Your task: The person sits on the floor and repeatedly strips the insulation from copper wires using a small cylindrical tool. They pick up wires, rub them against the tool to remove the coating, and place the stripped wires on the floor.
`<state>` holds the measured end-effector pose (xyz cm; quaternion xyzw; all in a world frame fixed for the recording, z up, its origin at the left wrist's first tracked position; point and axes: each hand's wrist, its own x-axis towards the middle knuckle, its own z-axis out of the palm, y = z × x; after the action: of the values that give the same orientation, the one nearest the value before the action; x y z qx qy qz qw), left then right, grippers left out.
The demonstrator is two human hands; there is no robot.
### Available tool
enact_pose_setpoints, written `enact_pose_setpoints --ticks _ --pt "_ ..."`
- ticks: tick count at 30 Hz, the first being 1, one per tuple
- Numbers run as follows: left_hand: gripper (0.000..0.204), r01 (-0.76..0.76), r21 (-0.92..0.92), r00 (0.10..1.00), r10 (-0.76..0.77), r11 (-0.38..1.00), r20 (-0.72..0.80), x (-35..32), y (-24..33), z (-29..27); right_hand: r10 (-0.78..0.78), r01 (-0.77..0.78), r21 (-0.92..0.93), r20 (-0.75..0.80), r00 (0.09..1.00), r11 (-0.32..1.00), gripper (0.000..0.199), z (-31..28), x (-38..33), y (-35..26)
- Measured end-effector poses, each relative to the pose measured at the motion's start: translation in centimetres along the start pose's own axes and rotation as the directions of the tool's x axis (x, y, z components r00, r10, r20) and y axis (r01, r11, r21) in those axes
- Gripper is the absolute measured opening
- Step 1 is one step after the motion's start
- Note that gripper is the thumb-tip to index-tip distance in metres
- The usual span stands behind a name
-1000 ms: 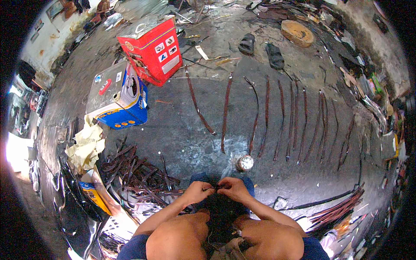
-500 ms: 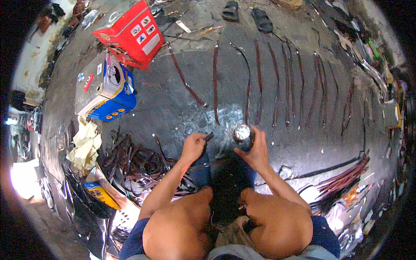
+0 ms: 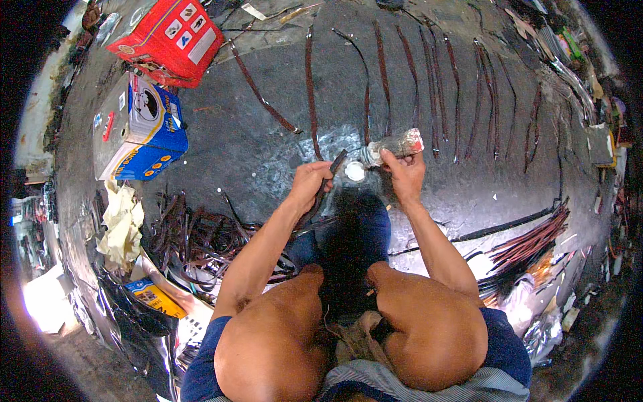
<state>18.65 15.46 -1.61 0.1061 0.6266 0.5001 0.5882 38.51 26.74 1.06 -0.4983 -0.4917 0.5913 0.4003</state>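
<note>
My left hand (image 3: 312, 185) is closed on a dark strip (image 3: 339, 161), whose tip sticks up past the fingers. Below the hand the strip trails toward a tangled heap of dark brown strips (image 3: 194, 234). In my right hand (image 3: 406, 175) is a small bottle (image 3: 400, 143) smeared with white, with a patch of red at its end. It is tipped on its side, its neck toward the left hand. Just under the neck lies a round white spot (image 3: 355, 171); whether it is a lid or a puddle, I cannot tell. Pale smears (image 3: 338, 144) mark the dark floor there.
Several brown strips (image 3: 309, 94) lie spaced in a row across the far floor. At left stand a blue and silver can (image 3: 151, 127) and a red box (image 3: 177, 41), with crumpled paper (image 3: 122, 221) nearer me. A bundle of reddish strips (image 3: 532, 234) lies at right.
The bottle has gone from upright to lying tilted in my right hand, which moved farther out. My left hand has moved outward too, and more of its strip shows. The view has shifted.
</note>
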Motion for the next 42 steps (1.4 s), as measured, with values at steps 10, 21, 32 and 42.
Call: enact_pose_setpoints --ticks 10,21,32,42 --pt "0.043 0.211 -0.323 0.950 -0.115 0.923 0.292 -2.2 -0.3 -0.3 -0.243 0.283 -0.336 0.158 0.957 0.898 0.073 1.5 -2.1 -0.8" --pt "0.007 -0.206 0.540 0.978 0.156 0.816 0.137 2.5 0.8 1.2 -0.201 0.225 -0.340 0.104 0.974 0.913 0.072 -2.4 -1.0 -1.0" --pt "0.045 -0.599 0.635 0.751 0.617 0.488 0.234 2.2 -0.3 2.1 -0.356 0.583 -0.573 0.467 0.810 0.576 0.068 0.8 -2.0 2.2" --pt "0.057 -0.701 0.514 0.699 0.618 0.494 0.361 -0.6 1.2 5.0 -0.012 0.176 -0.544 0.291 0.957 0.820 0.040 -1.4 0.1 6.1"
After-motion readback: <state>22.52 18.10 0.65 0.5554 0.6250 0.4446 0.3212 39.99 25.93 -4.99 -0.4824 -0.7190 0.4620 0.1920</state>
